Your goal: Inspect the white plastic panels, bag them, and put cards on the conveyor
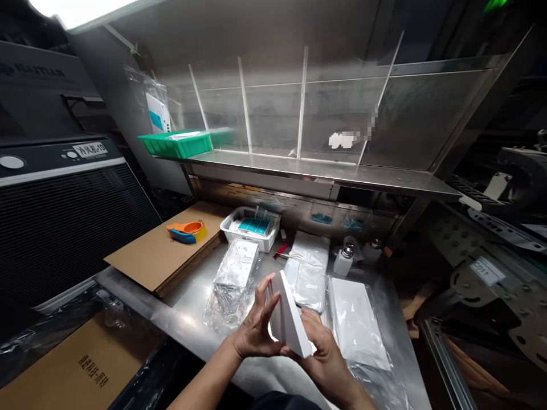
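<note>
Both my hands hold a flat white box (pixel 292 316) on edge above the steel worktop (pixel 192 307). My left hand (pixel 255 327) grips its left face, thumb up along the side. My right hand (pixel 323 348) cups the lower right corner from beneath, fingers closed on it. Just left of the box lies a stack of white boxes wrapped in clear plastic (pixel 235 273). To its right lie clear plastic bags (pixel 308 270) and a larger bagged white sheet (pixel 356 322).
A stack of cardboard sheets (pixel 162 256) carries an orange and blue tape dispenser (pixel 187 231). Behind stand a white tray of blue parts (pixel 252 226), a small pump bottle (pixel 344 259), a green tray (pixel 177 143) on a steel shelf, and a black machine (pixel 55 216) at left.
</note>
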`<move>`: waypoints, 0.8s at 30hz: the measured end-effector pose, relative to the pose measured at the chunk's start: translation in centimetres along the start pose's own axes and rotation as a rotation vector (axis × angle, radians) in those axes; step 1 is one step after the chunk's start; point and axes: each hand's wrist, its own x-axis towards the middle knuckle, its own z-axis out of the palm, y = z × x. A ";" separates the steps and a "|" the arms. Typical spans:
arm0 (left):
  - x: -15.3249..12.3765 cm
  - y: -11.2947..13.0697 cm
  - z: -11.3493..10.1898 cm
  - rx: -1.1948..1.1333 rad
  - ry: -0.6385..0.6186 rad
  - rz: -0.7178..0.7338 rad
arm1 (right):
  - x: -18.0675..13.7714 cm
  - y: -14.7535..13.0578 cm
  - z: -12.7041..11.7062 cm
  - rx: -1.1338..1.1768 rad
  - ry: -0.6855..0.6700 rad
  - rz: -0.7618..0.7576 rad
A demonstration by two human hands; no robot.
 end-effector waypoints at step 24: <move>6.0 1.1 1.3 -1.362 0.878 -0.961 | 1.2 -1.5 3.4 1.183 0.086 0.750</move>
